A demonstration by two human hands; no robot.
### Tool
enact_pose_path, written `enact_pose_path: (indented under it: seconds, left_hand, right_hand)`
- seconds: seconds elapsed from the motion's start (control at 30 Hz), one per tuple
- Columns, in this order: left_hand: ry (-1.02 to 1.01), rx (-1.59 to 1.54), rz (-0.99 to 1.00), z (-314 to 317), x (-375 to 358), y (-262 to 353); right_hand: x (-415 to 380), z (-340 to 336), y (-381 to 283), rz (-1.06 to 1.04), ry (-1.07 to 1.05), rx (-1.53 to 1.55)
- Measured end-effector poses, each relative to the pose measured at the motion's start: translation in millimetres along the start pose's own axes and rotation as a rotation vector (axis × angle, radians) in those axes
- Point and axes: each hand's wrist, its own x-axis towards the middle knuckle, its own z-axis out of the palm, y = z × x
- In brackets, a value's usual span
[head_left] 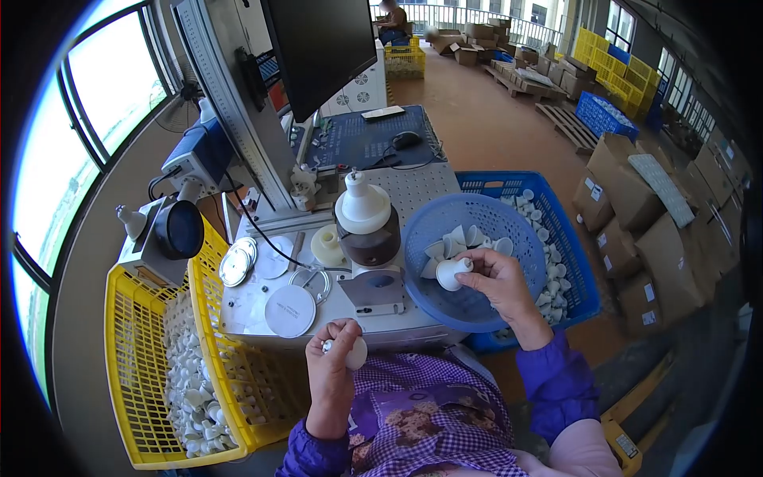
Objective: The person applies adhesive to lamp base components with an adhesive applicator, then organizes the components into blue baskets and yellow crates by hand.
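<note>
My left hand (330,374) is closed around a white bulb housing (358,356), held in front of the bench edge, with part of it hidden by the fingers. Between the thumb and fingers of my right hand (502,288) is another white bulb housing (450,275), tilted, over the blue plastic basin (520,230). Several white cone-shaped housings (474,236) lie inside that basin. To its left, a white bulb-shaped piece (362,205) stands upright on a dark round holder (369,245) on the bench.
A yellow crate (127,374) of white housings stands at the left, and a blue crate (584,278) of similar parts sits beneath the basin. Round discs (290,310) lie on the bench. A monitor (318,52) rises behind. Cardboard boxes (660,262) are stacked right; a person (392,22) sits far back.
</note>
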Motion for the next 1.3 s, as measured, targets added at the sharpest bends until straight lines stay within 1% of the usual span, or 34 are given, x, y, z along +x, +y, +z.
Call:
enact_pose_path:
  seconds: [0.03, 0.07, 0.1, 0.13, 0.2, 0.27, 0.3, 0.37, 0.4, 0.43, 0.47, 0.53, 0.6, 0.63, 0.67, 0.73, 0.77, 0.8, 0.83, 0.87, 0.93, 1.0, 1.07, 1.13, 1.2, 1.23, 1.27, 1.3]
  left_hand:
    - [0.018, 0.064, 0.073, 1, 1, 2]
    - [0.027, 0.070, 0.085, 4, 3, 8]
    - [0.057, 0.278, 0.175, 11, 9, 17]
    - [0.089, 0.484, 0.261, 20, 16, 27]
    - [0.057, 0.662, 0.578, 43, 36, 50]
    - [0.048, 0.833, 0.791, 61, 59, 72]
    - [0.056, 0.832, 0.798, 69, 71, 80]
    - [0.063, 1.034, 0.862, 83, 90, 93]
    - [0.069, 1.029, 0.868, 89, 95, 100]
    - [0.023, 1.091, 0.766, 94, 98, 106]
    - [-0.024, 1.151, 0.660, 96, 100, 110]
    - [-0.014, 1.180, 0.703, 91, 99, 114]
    - [-0.013, 0.936, 0.702, 82, 89, 117]
    - [-0.003, 0.867, 0.775, 75, 82, 116]
    - [0.002, 0.835, 0.782, 65, 77, 115]
    - [0.000, 0.736, 0.742, 55, 60, 112]
    - [0.005, 0.736, 0.746, 48, 55, 108]
    - [0.000, 0.730, 0.688, 40, 50, 104]
    - [-0.004, 0.721, 0.630, 33, 46, 99]
    - [0.000, 0.719, 0.630, 28, 43, 94]
    - [0.007, 0.685, 0.568, 19, 38, 83]
    - [-0.018, 0.694, 0.555, 12, 35, 75]
    - [-0.042, 0.670, 0.493, 10, 32, 69]
    - [-0.050, 0.682, 0.514, 6, 29, 62]
    - [-0.044, 0.585, 0.373, 7, 23, 60]
    - [-0.063, 0.567, 0.365, 4, 22, 57]
    - [-0.062, 0.565, 0.367, 3, 20, 55]
    - [-0.060, 0.543, 0.317, 1, 18, 53]
  right_hand:
    - [1, 1, 1, -0.008, -0.008, 0.008]
    - [1, 2, 2, -0.090, 0.004, -0.016]
    - [3, 3, 2, -0.172, 0.015, -0.042]
    - [5, 5, -1, -0.179, 0.004, -0.036]
    - [6, 8, -11, -0.189, 0.059, -0.013]
    - [10, 12, -23, -0.174, 0.026, 0.046]
    - [13, 16, -30, -0.186, 0.030, 0.077]
    - [19, 23, -47, -0.206, 0.029, 0.104]
    - [25, 28, -57, -0.256, 0.034, 0.090]
    - [31, 33, -66, -0.305, 0.041, 0.078]
    - [39, 38, -73, -0.310, 0.039, 0.078]
    - [57, 49, -87, -0.453, 0.022, 0.061]
    - [74, 61, -96, -0.460, -0.020, 0.050]
    - [81, 68, -98, -0.458, -0.059, 0.038]
    - [87, 75, -98, -0.459, -0.057, 0.042]
    - [98, 87, -95, -0.490, -0.107, -0.084]
    - [101, 91, -92, -0.518, -0.111, -0.197]
    - [103, 93, -89, -0.521, -0.115, -0.196]
    - [104, 95, -86, -0.540, -0.140, -0.269]
    - [105, 96, -85, -0.558, -0.164, -0.344]
    - [103, 98, -86, -0.574, -0.177, -0.363]
    - [99, 101, -88, -0.445, -0.196, -0.292]
    - [99, 101, -86, -0.456, -0.189, -0.289]
    - [100, 103, -82, -0.466, -0.183, -0.282]
    - [98, 106, -77, -0.525, -0.092, -0.284]
    - [97, 109, -77, -0.529, -0.092, -0.286]
    - [95, 111, -76, -0.538, -0.047, -0.314]
    - [94, 112, -76, -0.544, -0.001, -0.340]
